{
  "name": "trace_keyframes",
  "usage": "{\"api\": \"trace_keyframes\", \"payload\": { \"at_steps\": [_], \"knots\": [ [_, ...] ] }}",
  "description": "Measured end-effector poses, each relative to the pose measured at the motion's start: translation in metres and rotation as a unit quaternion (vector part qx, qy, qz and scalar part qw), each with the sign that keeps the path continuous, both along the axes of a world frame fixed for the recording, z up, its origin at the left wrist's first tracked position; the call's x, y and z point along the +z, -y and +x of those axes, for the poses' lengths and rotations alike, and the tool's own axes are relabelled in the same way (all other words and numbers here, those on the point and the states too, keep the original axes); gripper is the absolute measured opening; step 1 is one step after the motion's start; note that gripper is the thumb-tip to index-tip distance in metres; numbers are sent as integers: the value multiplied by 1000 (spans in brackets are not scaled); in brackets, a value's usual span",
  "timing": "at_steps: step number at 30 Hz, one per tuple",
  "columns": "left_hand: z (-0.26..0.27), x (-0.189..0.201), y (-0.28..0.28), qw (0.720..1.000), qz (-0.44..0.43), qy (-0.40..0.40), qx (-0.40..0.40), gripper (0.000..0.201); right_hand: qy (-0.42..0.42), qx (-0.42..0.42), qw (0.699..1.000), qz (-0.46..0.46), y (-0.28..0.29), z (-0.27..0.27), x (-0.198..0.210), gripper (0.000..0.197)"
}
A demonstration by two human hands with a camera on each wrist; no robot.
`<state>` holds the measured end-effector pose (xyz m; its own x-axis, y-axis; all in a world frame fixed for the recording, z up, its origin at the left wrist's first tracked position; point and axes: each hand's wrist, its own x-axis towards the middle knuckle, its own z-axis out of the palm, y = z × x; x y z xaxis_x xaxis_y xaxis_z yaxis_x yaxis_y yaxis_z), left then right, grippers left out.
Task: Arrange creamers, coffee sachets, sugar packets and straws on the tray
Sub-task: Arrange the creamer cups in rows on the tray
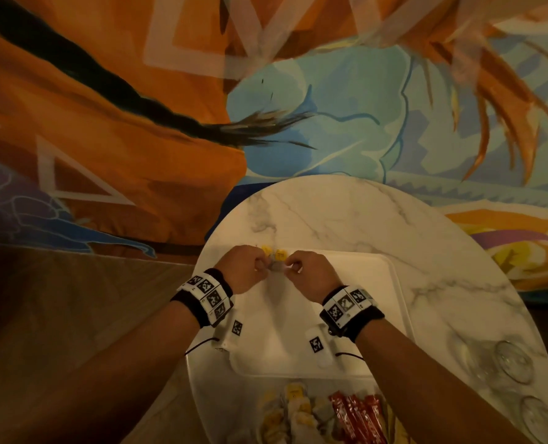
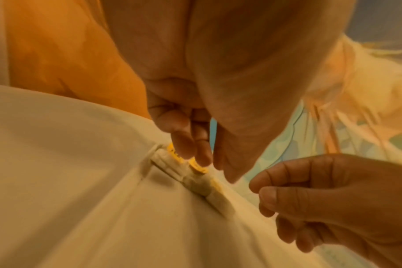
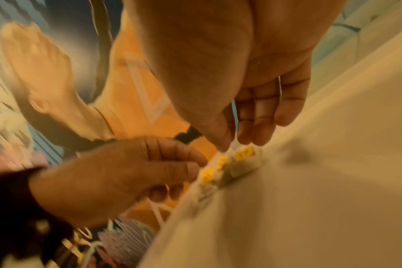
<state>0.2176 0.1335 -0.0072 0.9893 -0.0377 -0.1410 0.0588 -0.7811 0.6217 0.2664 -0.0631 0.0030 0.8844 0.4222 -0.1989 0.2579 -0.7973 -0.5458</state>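
Near edge of counter [image 1: 346, 216]: round top, white marble look with grey veins, smooth. A loose pile there: red glossy stick sachets [image 1: 359, 415], and just left of them small yellow-and-pale packets [image 1: 285, 415], blurred, type unclear. Two clear glasses [image 1: 513, 363] sit at the counter's right edge, well apart from the pile.

Next out: tray [image 1: 375, 283], cream, rectangular with rounded corners and a low raised rim, matte plastic look. Both forearms cross over it; each wrist carries a black band with checker-pattern marker tags.

Far left corner of tray: row of creamers [image 2: 190, 174], small ribbed pale cups with yellow lids, standing side by side against the rim, touching one another.

Left hand [image 1: 245, 267]: grip curled, fingertips [image 2: 184, 146] down on the row's yellow lids; cannot tell if it pinches one or only touches. Right hand [image 1: 306, 272]: grip loosely curled, thumb and fingertips [image 3: 252, 134] just above the end creamer; contact not resolvable, motion blur.

Beyond counter: soft wrinkled fabric [image 1: 122, 123], printed in orange, blue and white shapes.
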Motion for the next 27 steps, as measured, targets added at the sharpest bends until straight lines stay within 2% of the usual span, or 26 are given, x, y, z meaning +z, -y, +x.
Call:
{"api": "trace_keyframes", "payload": {
  "at_steps": [3, 7, 11, 14, 19, 24, 25, 27],
  "knots": [
    [-32, 8, 11, 997, -58, -20, -37, 20, -33, 41, 998, 37, 24, -22, 18, 20],
    [-76, 18, 33, 991, -80, -66, -81, 30, -75, 120, 989, 42, 58, -57, 37, 21],
    [-116, 23, 54, 981, -35, -126, -146, 39, -118, 184, 976, 15, 86, -89, 40, 25],
    [-141, 18, 65, 970, 0, -167, -174, 45, -113, 253, 961, -27, 97, -110, 37, 31],
    [-173, 4, 85, 957, 39, -164, -235, 42, -120, 352, 927, -45, 106, -145, 24, 34],
    [-189, 7, 112, 965, 65, -155, -199, 51, -88, 385, 916, -75, 108, -167, 5, 61],
    [-190, 7, 115, 968, 53, -161, -184, 51, -76, 388, 915, -84, 108, -168, 4, 62],
    [-189, 7, 119, 973, 19, -170, -154, 41, -54, 381, 918, -94, 109, -168, 1, 52]
  ]
}}
